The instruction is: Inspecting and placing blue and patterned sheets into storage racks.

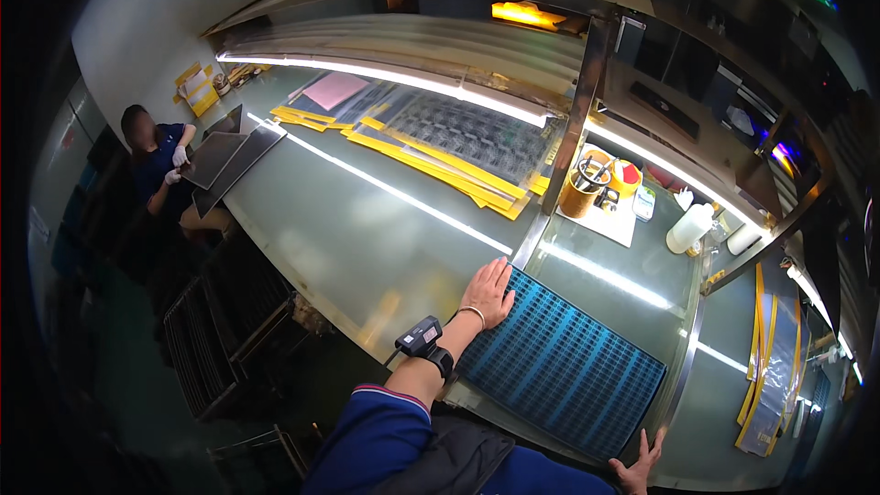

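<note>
A thin rectangular blue panel [564,357] with a dark, regular grid pattern lies on the glossy grey-green table in front of me. My left hand [489,293] rests on its far left corner, fingers stretched out and close together, palm down. Beside the near right corner is my right hand [642,466], its thumb and fingers spread apart; whether it touches the panel's edge I cannot tell. A bracelet and a strapped-on black device [422,339] sit on my left wrist and forearm.
Yellow-edged film sheets [458,137] lie at the back, more [770,357] at the right. Metal posts [587,92] carry a lit shelf. Behind the panel stand a brush pot [582,188] and white bottle [689,229]. A gloved co-worker [165,165] handles dark panels [215,160]; racks [215,335] stand left.
</note>
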The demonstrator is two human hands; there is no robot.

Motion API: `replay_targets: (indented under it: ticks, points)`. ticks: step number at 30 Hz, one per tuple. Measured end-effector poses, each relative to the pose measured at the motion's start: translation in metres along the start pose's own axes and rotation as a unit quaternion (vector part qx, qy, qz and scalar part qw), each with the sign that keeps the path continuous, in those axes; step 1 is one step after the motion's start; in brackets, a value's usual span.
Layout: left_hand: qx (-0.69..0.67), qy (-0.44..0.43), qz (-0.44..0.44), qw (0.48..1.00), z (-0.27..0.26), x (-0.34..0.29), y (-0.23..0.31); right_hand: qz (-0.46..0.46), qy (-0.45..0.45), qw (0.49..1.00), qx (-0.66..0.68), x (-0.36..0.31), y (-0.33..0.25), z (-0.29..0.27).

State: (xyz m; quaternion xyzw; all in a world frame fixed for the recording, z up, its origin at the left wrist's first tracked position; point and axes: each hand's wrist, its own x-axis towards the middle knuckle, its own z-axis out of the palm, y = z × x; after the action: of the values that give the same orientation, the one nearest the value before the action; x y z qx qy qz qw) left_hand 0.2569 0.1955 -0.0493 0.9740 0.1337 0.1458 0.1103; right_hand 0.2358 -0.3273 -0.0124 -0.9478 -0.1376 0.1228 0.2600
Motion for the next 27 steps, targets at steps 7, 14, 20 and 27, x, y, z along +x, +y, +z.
replay_targets:
  ticks: [7,14,20,27]
  points:
    - [0.000,0.006,0.000,1.000,0.009,0.007,0.001,-0.189,-0.035,0.973,-0.131,0.021,-0.048,-0.005]
    - [0.034,-0.022,-0.007,0.999,0.001,0.000,-0.005,-0.191,0.035,0.972,-0.135,0.131,-0.053,0.028]
    - [0.054,-0.065,-0.020,0.996,-0.002,-0.003,0.001,-0.046,0.126,0.960,-0.245,0.133,-0.020,0.011]
    - [-0.026,0.054,-0.169,0.984,-0.021,-0.056,-0.016,-0.101,0.188,0.969,-0.125,0.061,-0.042,0.002]
